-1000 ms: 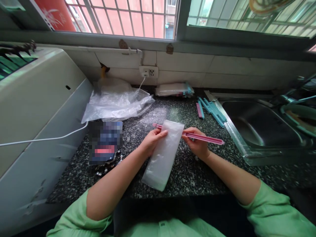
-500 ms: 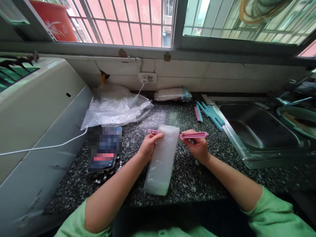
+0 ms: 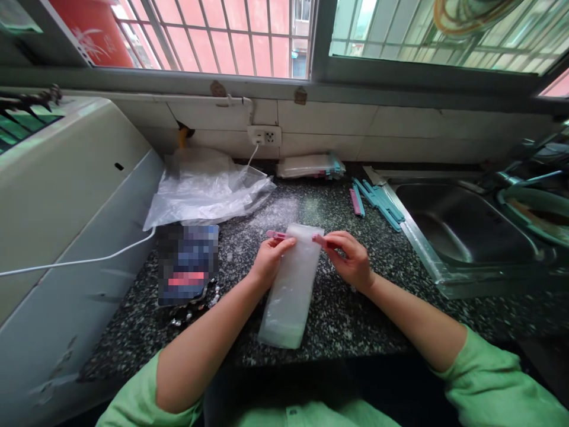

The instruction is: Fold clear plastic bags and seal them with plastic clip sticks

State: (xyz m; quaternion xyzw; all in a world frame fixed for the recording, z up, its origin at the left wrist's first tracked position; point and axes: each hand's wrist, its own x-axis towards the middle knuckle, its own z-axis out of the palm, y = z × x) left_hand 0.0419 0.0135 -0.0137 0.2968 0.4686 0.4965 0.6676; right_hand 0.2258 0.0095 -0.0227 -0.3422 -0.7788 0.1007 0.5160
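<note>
A long clear plastic bag (image 3: 291,284) lies on the dark speckled counter (image 3: 355,320) in front of me. My left hand (image 3: 268,261) pinches its top left corner. A pink sealing clip (image 3: 278,235) runs across the bag's top edge, mostly hidden behind it. My right hand (image 3: 351,258) is closed on the clip's right end, beside the bag's top right corner.
Several teal and pink clips (image 3: 377,201) lie by the steel sink (image 3: 466,231) at right. A stack of bags (image 3: 311,166) sits by the wall, crumpled plastic (image 3: 207,187) at back left, a phone (image 3: 189,261) beside a white appliance (image 3: 66,196).
The pink clip stuck out far to the right a second ago. It has slid left across the bag's top, and my right hand has moved in to the bag's corner.
</note>
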